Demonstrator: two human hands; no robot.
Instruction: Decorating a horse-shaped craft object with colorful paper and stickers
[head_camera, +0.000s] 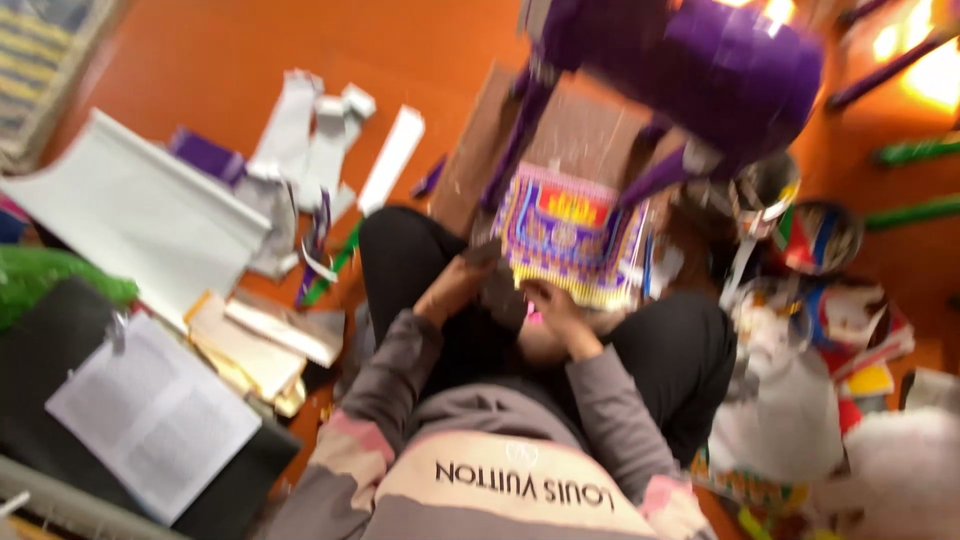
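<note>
Patterned sheet (572, 232), striped purple, yellow and pink, lying over the lap and the cardboard (560, 130) on the floor, near edge pulled toward the body. Left hand (452, 288) at the sheet's left corner, right hand (556, 312) at its near edge by something pink. Probably both pinching the paper to steady it, though too blurred to tell how far the fingers are closed or what they have hold of. Just beyond, purple figure (700, 70) with legs standing over the cardboard, close for reach. Bowls (815, 235) of coloured scraps to the right. White strips (320, 140) and a white roll (140, 215) spread left on the orange floor (250, 50), printed page (150, 415) nearest.
</note>
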